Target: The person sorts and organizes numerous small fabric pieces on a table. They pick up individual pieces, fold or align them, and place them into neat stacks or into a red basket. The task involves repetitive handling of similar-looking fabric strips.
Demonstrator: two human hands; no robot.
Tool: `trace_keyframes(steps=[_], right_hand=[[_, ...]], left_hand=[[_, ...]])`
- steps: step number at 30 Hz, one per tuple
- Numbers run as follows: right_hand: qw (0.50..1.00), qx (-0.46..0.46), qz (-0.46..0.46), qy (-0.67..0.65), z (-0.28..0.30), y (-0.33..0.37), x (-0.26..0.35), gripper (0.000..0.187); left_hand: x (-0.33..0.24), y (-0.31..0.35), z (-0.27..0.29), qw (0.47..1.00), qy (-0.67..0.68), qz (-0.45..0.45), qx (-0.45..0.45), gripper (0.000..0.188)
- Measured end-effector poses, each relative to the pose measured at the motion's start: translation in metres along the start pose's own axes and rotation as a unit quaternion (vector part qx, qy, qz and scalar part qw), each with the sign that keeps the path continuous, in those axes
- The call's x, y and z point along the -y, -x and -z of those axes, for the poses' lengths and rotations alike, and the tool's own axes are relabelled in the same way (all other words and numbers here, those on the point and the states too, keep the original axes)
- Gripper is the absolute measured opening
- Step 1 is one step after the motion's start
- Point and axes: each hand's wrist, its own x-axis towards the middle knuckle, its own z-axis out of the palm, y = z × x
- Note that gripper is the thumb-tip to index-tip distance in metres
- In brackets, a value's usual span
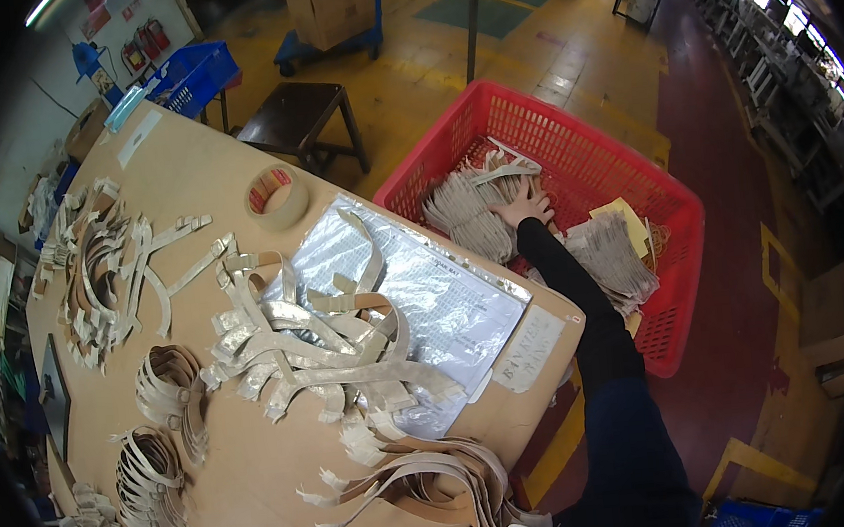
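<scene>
My right hand (525, 204) reaches into a red plastic basket (672, 196) beside the table. Its fingers are spread over a packed bundle of pale beige strips (468, 217) and touch it. A second bundle of strips (610, 252) lies in the basket nearer to me, next to my wrist. On the table, a loose heap of shiny pale strap pieces (315, 358) partly covers a plastic-sleeved paper sheet (466, 310). More long strips (451, 477) hang over the table's near edge. My left hand does not show.
A roll of tape (276, 196) stands on the brown table (260, 478). Curled strip bundles (150, 478) and another loose pile (96, 262) lie to the left. Beyond are a dark stool (294, 114), a blue crate (193, 78) and a cart with a cardboard box (331, 8).
</scene>
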Motion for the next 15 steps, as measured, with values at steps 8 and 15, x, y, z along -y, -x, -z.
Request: trace_keyframes(steps=[8,15], right_hand=[[0.994,0.061,-0.007,0.095,0.012,0.002,0.006,0.129],[0.916,-0.282,0.192,0.211,-0.019,0.019,0.015,0.107]], left_hand=[[0.001,-0.004,-0.001,1.0,-0.006,0.011,0.003,0.022],[-0.002,-0.01,-0.009,1.0,-0.009,0.01,0.016,0.023]])
